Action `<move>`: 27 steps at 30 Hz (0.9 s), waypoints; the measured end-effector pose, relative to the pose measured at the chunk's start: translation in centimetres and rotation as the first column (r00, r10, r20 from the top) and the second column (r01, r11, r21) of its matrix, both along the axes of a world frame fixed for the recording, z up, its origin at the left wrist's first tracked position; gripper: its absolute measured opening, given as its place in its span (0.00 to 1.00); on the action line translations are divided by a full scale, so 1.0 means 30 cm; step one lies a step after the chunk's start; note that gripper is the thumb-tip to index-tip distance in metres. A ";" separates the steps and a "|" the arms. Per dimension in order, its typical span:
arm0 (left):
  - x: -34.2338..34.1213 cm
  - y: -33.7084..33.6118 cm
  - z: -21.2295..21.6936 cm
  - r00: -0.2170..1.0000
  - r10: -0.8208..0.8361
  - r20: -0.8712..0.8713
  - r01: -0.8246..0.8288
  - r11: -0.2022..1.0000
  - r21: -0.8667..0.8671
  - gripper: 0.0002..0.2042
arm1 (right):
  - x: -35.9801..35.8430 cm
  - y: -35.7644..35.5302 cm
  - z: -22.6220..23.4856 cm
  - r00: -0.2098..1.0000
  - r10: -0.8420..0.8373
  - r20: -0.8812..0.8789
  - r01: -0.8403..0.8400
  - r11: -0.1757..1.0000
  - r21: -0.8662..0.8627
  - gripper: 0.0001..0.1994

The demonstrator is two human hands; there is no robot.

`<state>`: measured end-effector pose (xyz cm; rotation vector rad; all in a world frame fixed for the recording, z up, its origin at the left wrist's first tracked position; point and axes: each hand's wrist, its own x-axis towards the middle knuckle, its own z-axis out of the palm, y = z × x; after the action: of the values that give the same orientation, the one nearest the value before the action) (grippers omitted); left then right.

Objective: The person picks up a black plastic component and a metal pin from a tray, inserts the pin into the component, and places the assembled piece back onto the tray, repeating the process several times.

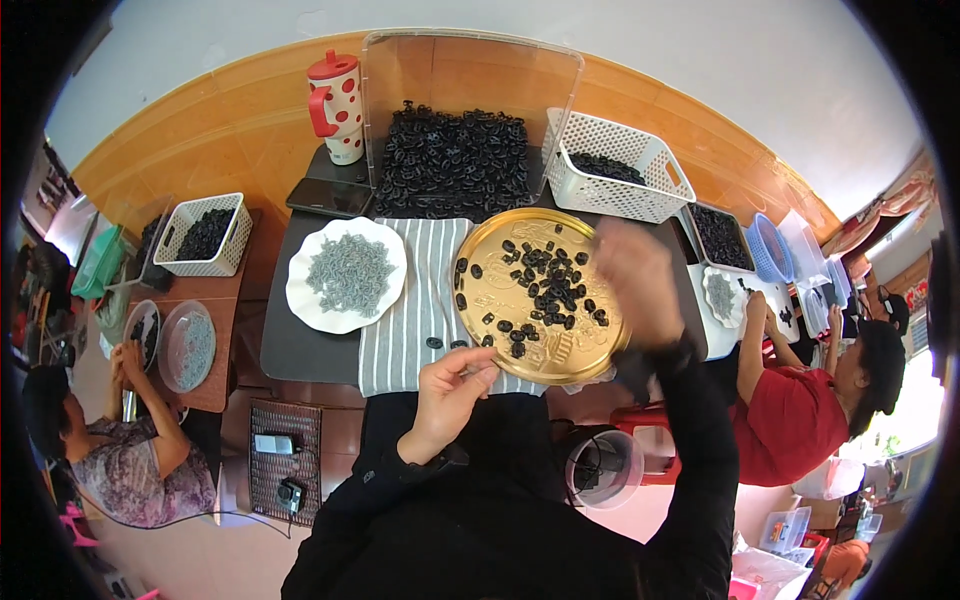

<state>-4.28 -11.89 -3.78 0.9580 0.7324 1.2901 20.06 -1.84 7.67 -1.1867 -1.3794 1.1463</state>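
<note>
A round gold tray (475, 305) holds loose small black plastic parts (555, 290), some oval. My left hand (447, 400) is at the tray's near left rim with thumb and fingers pinched together; anything between the fingertips is too small to make out. Over the tray's right side, my right hand (640, 280) is smeared by motion and its fingers cannot be read. Two black parts (435, 342) lie on the striped cloth (410, 350) left of the tray. A scalloped white plate (300, 290) heaped with small silvery pieces (350, 275) stands farther left.
Behind the tray, a clear bin (470, 65) holds a heap of black parts, beside a white perforated basket (630, 200). A phone (328, 197) and a spotted tumbler (345, 110) stand back left. A person (140, 440) works at left, another in red (800, 405) at right.
</note>
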 end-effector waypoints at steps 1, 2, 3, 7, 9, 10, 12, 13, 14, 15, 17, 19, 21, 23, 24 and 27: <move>0.011 -0.001 0.009 1.000 -0.023 0.006 0.023 1.000 0.006 0.13 | 0.060 0.074 0.055 0.986 -0.079 -0.149 0.089 0.994 0.062 0.19; 0.015 -0.002 0.018 1.000 -0.024 -0.012 0.024 1.000 0.012 0.12 | 0.096 0.143 0.095 0.929 -0.127 -0.348 0.166 0.983 0.084 0.24; 0.009 0.000 0.026 0.999 -0.009 -0.033 0.010 1.000 0.017 0.12 | 0.097 0.177 0.130 0.910 -0.183 -0.373 0.200 0.980 0.008 0.22; -0.067 0.004 0.012 0.983 0.111 -0.145 -0.098 0.991 0.091 0.10 | 0.061 0.129 -0.020 0.992 -0.043 -0.118 0.040 0.999 -0.033 0.18; -0.137 0.018 -0.009 0.934 0.253 -0.253 -0.220 0.963 0.153 0.09 | -0.006 0.018 -0.061 0.996 0.058 -0.072 -0.066 0.991 -0.120 0.12; -0.172 0.036 -0.036 0.869 0.358 -0.340 -0.286 0.926 0.245 0.08 | -0.019 -0.029 -0.089 0.995 0.074 -0.064 -0.083 0.984 -0.160 0.11; -0.218 0.061 -0.022 0.750 0.431 -0.502 -0.306 0.899 0.314 0.08 | -0.021 -0.099 -0.141 0.993 0.115 0.018 -0.110 0.979 -0.172 0.10; -0.223 0.063 -0.010 0.744 0.430 -0.512 -0.310 0.900 0.305 0.08 | -0.025 -0.129 -0.160 0.992 0.122 0.010 -0.118 0.976 -0.183 0.10; -0.216 0.064 0.003 0.716 0.423 -0.555 -0.284 0.903 0.322 0.08 | -0.028 -0.157 -0.176 0.992 0.125 0.034 -0.116 0.973 -0.199 0.10; -0.205 0.061 0.013 0.687 0.416 -0.595 -0.255 0.906 0.338 0.08 | -0.031 -0.180 -0.189 0.990 0.127 0.058 -0.112 0.970 -0.214 0.09; -0.158 0.072 0.018 0.589 0.483 -0.648 -0.186 0.861 0.473 0.08 | -0.039 -0.209 -0.204 0.992 0.124 0.031 -0.114 0.968 -0.224 0.09; -0.101 0.077 0.034 0.445 0.553 -0.705 -0.070 0.805 0.588 0.11 | -0.059 -0.233 -0.222 0.996 0.090 0.005 -0.087 0.977 -0.196 0.08; -0.070 0.084 0.035 0.370 0.563 -0.739 -0.034 0.803 0.594 0.11 | -0.043 -0.229 -0.277 0.985 0.113 0.133 -0.106 0.992 -0.064 0.07; -0.061 0.091 0.028 0.269 0.566 -0.779 0.023 0.805 0.593 0.12 | -0.060 -0.232 -0.247 0.907 0.126 0.402 -0.177 0.980 0.094 0.05; -0.063 0.095 0.021 0.272 0.563 -0.780 0.030 0.806 0.592 0.12 | -0.070 -0.223 -0.246 0.908 0.120 0.401 -0.170 0.981 0.092 0.05; -0.070 0.104 0.002 0.354 0.566 -0.745 0.006 0.795 0.607 0.10 | -0.112 -0.200 -0.245 0.791 0.139 0.595 -0.332 0.915 0.227 0.06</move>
<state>-6.37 -8.78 -3.72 2.1801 1.5214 1.2134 16.70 -7.86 0.33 -1.1805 -2.1418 0.6956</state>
